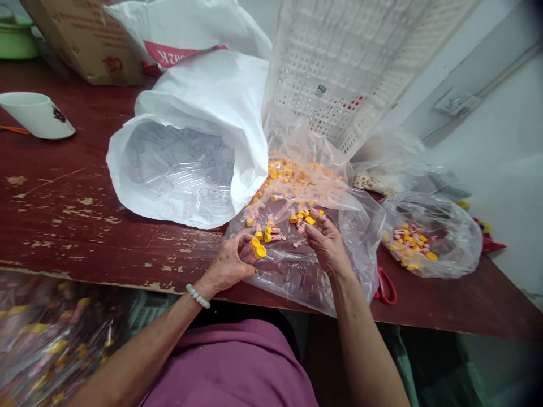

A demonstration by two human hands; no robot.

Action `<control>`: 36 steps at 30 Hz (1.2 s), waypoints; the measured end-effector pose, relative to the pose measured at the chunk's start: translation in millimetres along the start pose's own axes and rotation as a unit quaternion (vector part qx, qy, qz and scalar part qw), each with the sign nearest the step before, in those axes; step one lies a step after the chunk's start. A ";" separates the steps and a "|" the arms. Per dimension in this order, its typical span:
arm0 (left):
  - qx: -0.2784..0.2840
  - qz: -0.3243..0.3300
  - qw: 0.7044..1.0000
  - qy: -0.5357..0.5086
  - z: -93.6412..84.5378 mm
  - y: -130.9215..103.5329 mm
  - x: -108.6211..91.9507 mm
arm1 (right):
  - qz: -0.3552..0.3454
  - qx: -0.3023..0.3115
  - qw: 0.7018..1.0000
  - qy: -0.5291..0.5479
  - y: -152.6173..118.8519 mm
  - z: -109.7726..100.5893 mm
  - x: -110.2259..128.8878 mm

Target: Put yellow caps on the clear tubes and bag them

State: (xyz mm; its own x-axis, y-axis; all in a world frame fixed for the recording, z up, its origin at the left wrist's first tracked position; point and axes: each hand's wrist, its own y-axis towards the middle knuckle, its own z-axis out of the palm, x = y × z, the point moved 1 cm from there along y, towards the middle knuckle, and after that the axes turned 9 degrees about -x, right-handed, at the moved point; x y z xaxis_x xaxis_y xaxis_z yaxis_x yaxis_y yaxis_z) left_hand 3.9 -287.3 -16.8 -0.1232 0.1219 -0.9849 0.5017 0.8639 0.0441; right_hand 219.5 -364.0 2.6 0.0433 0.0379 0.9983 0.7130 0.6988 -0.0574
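Observation:
My left hand (231, 263), with a beaded bracelet at the wrist, is closed around clear tubes (250, 257) with yellow caps pointing right. My right hand (326, 243) pinches a small yellow cap (310, 220) with a pink-and-white patterned stem, at the edge of a small cluster of such caps. Loose yellow caps (271, 234) with the same stems lie between the hands on a clear plastic bag (292, 277). A larger heap of yellow caps (292, 175) fills the bag's far part.
A white sack (199, 90) of clear empty tubes (182, 169) opens toward me at left. Behind the heap stands a white plastic basket (322, 62). At right are another bag of caps (441, 237) and red-handled scissors (386, 287). A white cup (36, 116) stands far left.

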 end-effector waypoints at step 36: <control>0.019 0.044 0.998 0.030 2.5 -2.8 6.0 | -0.145 0.039 0.988 -0.027 -70.9 48.9 9.7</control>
State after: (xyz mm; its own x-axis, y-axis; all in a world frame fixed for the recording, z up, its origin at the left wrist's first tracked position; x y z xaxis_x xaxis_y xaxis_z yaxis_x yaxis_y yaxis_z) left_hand 3.9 -290.2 -23.3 -0.1283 0.2274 -0.9653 0.5450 0.8294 0.1229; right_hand 135.2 -378.3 16.5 -0.1941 -0.1352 0.9716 0.6330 0.7394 0.2293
